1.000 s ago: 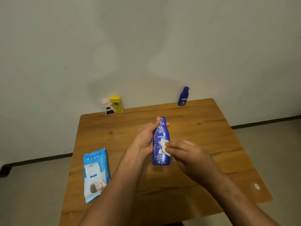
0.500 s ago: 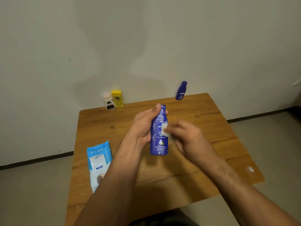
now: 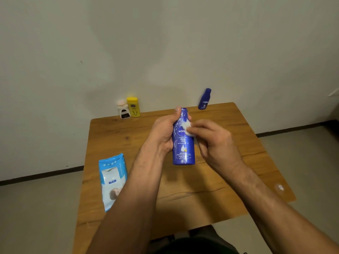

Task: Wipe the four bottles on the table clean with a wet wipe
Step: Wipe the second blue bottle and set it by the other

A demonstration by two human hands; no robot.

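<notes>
Left hand (image 3: 163,132) grips the large blue bottle (image 3: 183,143) upright. Right hand (image 3: 214,142) pinches the wet wipe (image 3: 187,126), which has climbed from mid-label to the bottle's shoulder. Beyond both hands, white bottle (image 3: 123,110), yellow bottle (image 3: 134,107) and small blue bottle (image 3: 204,99) likely await wiping.

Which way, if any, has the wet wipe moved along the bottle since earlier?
Yes. The wet wipe moved up the blue bottle, from below its NIVEA logo to the logo's upper right.
</notes>
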